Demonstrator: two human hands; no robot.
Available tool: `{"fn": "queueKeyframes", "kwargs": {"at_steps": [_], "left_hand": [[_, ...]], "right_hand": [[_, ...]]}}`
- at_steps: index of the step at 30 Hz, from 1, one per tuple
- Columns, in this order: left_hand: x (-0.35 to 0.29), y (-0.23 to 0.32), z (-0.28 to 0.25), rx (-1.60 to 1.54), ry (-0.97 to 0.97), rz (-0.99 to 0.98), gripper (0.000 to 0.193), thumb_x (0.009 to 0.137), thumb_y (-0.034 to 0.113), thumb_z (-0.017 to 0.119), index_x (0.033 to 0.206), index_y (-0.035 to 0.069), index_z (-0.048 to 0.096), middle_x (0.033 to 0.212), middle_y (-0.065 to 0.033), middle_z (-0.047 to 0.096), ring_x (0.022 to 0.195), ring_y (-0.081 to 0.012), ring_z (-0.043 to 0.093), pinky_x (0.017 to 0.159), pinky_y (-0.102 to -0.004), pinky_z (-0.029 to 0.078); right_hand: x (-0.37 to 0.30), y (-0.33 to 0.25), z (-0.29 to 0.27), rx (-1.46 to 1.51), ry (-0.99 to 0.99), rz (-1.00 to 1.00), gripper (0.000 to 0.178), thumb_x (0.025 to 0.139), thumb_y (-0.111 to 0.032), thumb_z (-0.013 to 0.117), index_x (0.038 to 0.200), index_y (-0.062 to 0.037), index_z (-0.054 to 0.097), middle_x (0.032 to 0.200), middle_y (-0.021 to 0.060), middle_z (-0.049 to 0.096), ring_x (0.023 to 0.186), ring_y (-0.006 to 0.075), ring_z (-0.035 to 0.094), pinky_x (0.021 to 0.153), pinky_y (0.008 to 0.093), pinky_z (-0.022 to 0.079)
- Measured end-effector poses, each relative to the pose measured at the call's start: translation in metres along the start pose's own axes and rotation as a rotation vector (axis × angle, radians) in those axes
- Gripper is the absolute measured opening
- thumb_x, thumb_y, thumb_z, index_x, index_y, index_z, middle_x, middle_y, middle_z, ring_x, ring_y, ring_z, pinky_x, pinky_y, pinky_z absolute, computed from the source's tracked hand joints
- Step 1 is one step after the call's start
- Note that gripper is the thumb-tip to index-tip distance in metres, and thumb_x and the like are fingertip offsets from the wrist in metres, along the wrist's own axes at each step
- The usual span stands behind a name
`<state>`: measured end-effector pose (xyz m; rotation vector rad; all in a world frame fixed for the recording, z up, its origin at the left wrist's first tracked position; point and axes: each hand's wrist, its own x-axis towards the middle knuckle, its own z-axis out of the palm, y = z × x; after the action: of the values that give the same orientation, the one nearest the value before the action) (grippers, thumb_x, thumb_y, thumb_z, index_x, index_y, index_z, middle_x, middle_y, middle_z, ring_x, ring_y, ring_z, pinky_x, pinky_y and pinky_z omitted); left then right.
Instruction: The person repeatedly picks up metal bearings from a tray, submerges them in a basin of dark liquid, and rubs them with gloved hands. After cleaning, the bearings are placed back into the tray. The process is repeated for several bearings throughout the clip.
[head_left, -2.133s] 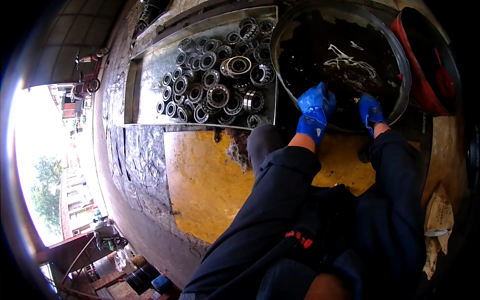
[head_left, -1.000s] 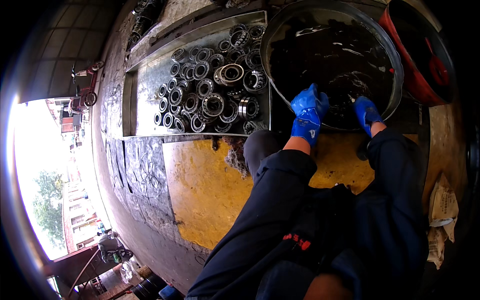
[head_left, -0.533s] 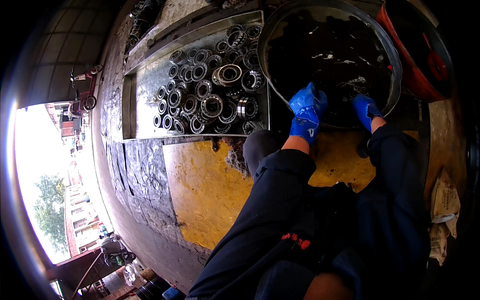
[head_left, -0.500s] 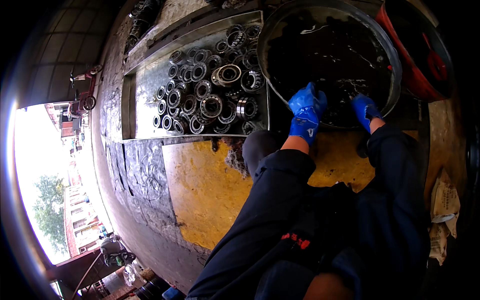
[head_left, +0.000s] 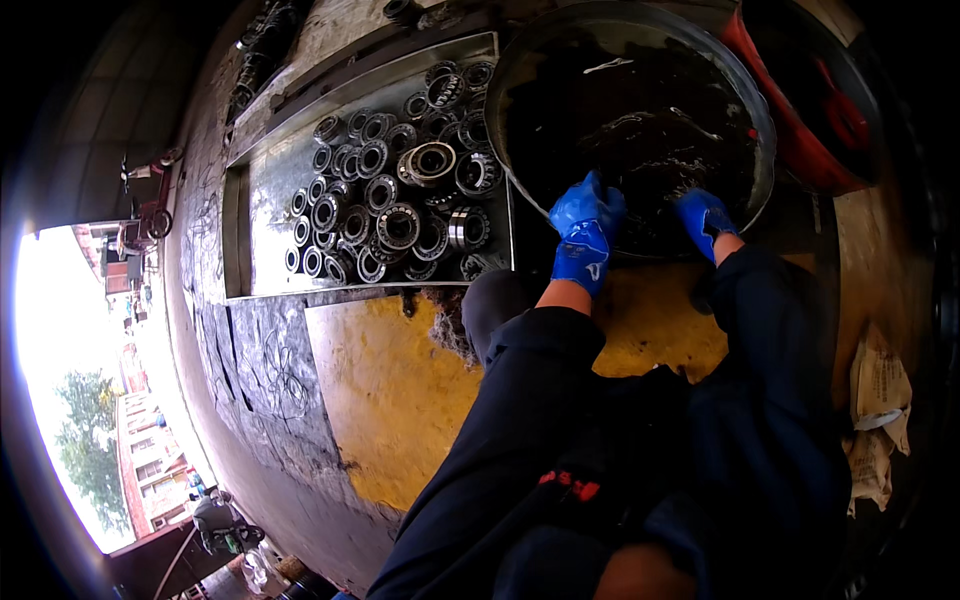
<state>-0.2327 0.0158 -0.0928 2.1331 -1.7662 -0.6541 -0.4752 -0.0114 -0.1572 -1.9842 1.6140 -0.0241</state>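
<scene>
Both my hands wear blue rubber gloves over a wide round tub [head_left: 757,120] of dark, oily liquid. My left hand [head_left: 588,212] is closed in a fist at the tub's near rim; whatever it may hold is hidden from sight. A little to the right, my right hand [head_left: 704,214] reaches down into the liquid, its fingers lost in the dark surface. Ripples and bright streaks show around it. On the left a shallow metal tray [head_left: 238,240] bears many steel bearings [head_left: 398,227], some stacked, some lying flat.
A red bucket [head_left: 790,150] with a red object inside stands beyond the tub on the right. Yellow board [head_left: 400,390] covers the floor by my knee. Torn paper sacks [head_left: 878,410] lie at the right. A red cycle [head_left: 155,200] stands far left.
The whole view has shifted, so tray and tub sit further left in the picture. Both hands stay at the tub's near side, and the ripples around the right hand have changed.
</scene>
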Motion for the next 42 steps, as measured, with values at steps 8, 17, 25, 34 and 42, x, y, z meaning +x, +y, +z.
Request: {"fn": "queueKeyframes", "kwargs": {"at_steps": [8,17,25,34,42], "left_hand": [[0.003,-0.002,0.009,0.000,0.018,0.014,0.035,0.089,0.034,0.060,0.115,0.012,0.068,0.096,-0.0147,0.075,0.092,-0.0341,0.072,0.082,-0.0459,0.057],[0.001,0.006,0.002,0.018,-0.027,-0.003,0.034,0.091,0.035,0.061,0.114,0.012,0.068,0.096,-0.0144,0.075,0.092,-0.0343,0.072,0.085,-0.0457,0.056],[-0.003,-0.018,0.004,0.032,0.010,-0.028,0.032,0.091,0.036,0.061,0.111,0.011,0.067,0.094,-0.0144,0.075,0.091,-0.0342,0.072,0.082,-0.0471,0.057],[0.004,0.017,0.005,-0.005,-0.041,0.056,0.032,0.091,0.035,0.061,0.109,0.010,0.067,0.093,-0.0151,0.074,0.091,-0.0347,0.072,0.081,-0.0462,0.056],[-0.002,-0.007,0.001,0.013,0.025,0.029,0.033,0.091,0.034,0.059,0.112,0.010,0.068,0.094,-0.0154,0.075,0.090,-0.0344,0.072,0.080,-0.0459,0.057]], "right_hand": [[0.046,-0.052,0.009,-0.976,-0.414,-0.178,0.039,0.094,-0.037,0.063,0.123,-0.0128,0.073,0.128,0.0112,0.070,0.119,0.0298,0.066,0.097,0.0446,0.053],[0.023,0.024,0.026,0.024,0.008,0.000,0.031,0.097,-0.031,0.058,0.107,-0.0076,0.075,0.115,0.0144,0.073,0.106,0.0341,0.069,0.089,0.0436,0.054],[0.043,-0.057,0.008,-0.569,-0.282,-0.131,0.031,0.097,-0.032,0.059,0.117,-0.0126,0.075,0.122,0.0158,0.071,0.114,0.0345,0.067,0.090,0.0424,0.053],[0.043,0.012,0.015,-0.222,-0.131,0.140,0.028,0.094,-0.025,0.061,0.115,-0.0111,0.074,0.120,0.0130,0.072,0.105,0.0325,0.071,0.088,0.0394,0.056],[0.022,-0.042,-0.003,-0.191,-0.015,-0.048,0.022,0.090,-0.020,0.064,0.104,-0.0093,0.077,0.104,0.0180,0.074,0.100,0.0333,0.072,0.086,0.0415,0.057]]}}
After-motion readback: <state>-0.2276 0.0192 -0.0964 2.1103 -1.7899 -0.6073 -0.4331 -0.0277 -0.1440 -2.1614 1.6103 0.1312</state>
